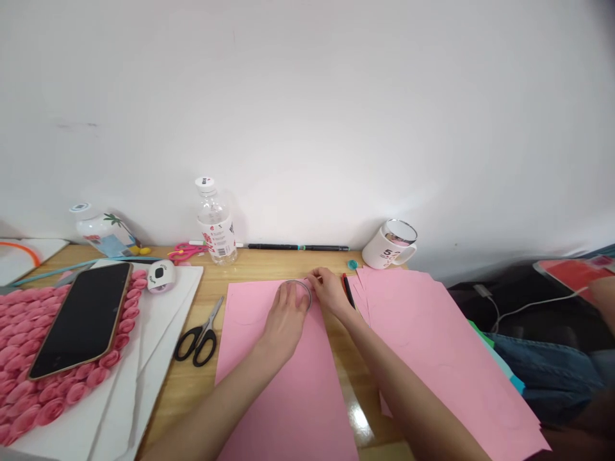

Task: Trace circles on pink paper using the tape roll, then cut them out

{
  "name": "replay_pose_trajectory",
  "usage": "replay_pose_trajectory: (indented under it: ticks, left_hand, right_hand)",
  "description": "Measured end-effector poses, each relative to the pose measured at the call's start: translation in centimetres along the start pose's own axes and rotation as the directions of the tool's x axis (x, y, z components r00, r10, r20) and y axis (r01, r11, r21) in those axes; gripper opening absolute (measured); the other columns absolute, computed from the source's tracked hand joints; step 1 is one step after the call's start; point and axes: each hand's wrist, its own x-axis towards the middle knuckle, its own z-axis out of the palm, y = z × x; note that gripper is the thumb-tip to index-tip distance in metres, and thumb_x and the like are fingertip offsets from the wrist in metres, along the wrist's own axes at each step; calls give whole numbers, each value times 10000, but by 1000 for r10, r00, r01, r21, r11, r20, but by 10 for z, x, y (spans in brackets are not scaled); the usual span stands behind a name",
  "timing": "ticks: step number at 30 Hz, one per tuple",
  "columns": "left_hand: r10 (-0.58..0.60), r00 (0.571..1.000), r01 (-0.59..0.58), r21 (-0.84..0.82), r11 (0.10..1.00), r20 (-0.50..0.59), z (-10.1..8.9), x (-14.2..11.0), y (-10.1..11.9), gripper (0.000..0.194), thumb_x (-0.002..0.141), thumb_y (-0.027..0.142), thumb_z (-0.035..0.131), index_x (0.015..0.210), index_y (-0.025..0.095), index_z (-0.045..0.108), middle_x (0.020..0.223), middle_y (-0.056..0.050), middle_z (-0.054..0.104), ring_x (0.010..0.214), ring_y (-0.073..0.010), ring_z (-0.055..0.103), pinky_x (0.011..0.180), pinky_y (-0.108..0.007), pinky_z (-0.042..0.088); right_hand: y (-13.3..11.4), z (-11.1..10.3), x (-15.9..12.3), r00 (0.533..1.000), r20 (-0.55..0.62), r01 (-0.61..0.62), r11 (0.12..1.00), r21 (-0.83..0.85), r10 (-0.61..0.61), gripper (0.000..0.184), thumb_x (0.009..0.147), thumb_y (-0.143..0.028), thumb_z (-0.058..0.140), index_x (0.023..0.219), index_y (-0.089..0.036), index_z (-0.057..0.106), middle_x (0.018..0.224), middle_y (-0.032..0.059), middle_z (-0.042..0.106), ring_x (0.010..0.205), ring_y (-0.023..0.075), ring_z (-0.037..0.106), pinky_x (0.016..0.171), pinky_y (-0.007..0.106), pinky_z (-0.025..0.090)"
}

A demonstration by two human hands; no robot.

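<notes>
A sheet of pink paper (283, 397) lies on the wooden table in front of me. Near its far edge my left hand (284, 320) presses a round, grey-rimmed ring (310, 301) down on the paper, fingertips inside and over the rim. My right hand (329, 291) is pinched closed at the sheet's far right corner, just beside the ring. Whatever sits between its fingertips is too small to make out. Faint circle outlines show on the paper. Left of the sheet lie black-handled scissors (198, 342), slightly spread.
Stacked pink sheets (432, 346) lie right, by a red-and-black pen (348, 291) and a white mug (390, 244). A plastic bottle (216, 230) and black pens (298, 247) line the wall. At left, a phone (84, 320) rests on pink paper roses (33, 346). Someone's hand (604, 298) shows far right.
</notes>
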Motion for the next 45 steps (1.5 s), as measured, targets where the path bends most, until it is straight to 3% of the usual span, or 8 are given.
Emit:
replay_pose_trajectory:
  ticks: [6,17,21,25,28,37,42,45]
  left_hand:
    - [-12,999,11,41,999,30,-1,0,1,400,731,-4,431,1045,175,604,1187,-146,516,1151,-311,454,934,-494,436]
    - [11,999,-9,58,998,-35,6,-9,3,386,763,12,442,1088,165,583,1234,-160,468,1237,-329,388,973,-512,402]
    - [10,1000,-8,102,995,-20,6,-8,4,410,746,1,467,1121,124,578,1212,-190,463,1200,-344,416,968,-505,403]
    - [48,999,-47,143,989,-5,8,-10,0,444,763,10,457,1166,169,554,1210,-154,478,1240,-328,387,973,-505,407]
    - [67,997,-62,143,988,-31,12,-15,-4,393,804,36,450,1160,162,559,1205,-157,490,1278,-331,362,981,-493,410]
    - [101,987,-87,118,989,-122,27,-25,-9,520,777,-39,400,1246,157,511,1292,-183,477,1312,-344,365,1004,-527,384]
    - [82,987,-60,158,986,-139,27,-22,-10,472,836,9,395,1264,185,487,1335,-182,438,1315,-324,358,1002,-503,392]
    - [74,993,-57,178,982,-87,24,-20,-11,468,823,25,418,1259,183,482,1348,-187,430,1290,-330,387,986,-492,404]
  right_hand:
    - [-22,2,28,988,130,98,991,-95,-85,135,838,-186,488,747,-179,587,827,50,657,760,162,587,704,270,412]
    - [-23,-1,20,975,209,102,987,-121,-75,139,867,-189,449,783,-201,558,832,25,702,751,153,613,651,243,388]
    - [-31,-1,22,969,233,126,978,-164,-86,126,855,-190,478,772,-202,572,845,34,698,759,165,603,643,252,363]
    - [-36,0,23,964,248,144,972,-188,-95,123,863,-193,474,796,-204,576,843,29,697,751,167,598,618,253,342]
    - [-35,0,22,962,254,148,970,-191,-96,140,886,-216,449,826,-204,575,848,22,703,755,165,603,622,252,349]
    - [-36,-1,22,952,287,184,953,-242,-111,154,906,-228,443,858,-199,586,869,19,705,782,152,612,636,243,356]
    - [-38,1,25,938,316,245,919,-308,-144,130,893,-218,477,853,-185,597,906,33,675,791,148,589,642,237,339]
    - [-41,3,27,919,351,305,889,-341,-181,137,899,-212,477,866,-178,606,950,39,648,811,137,578,662,230,337]
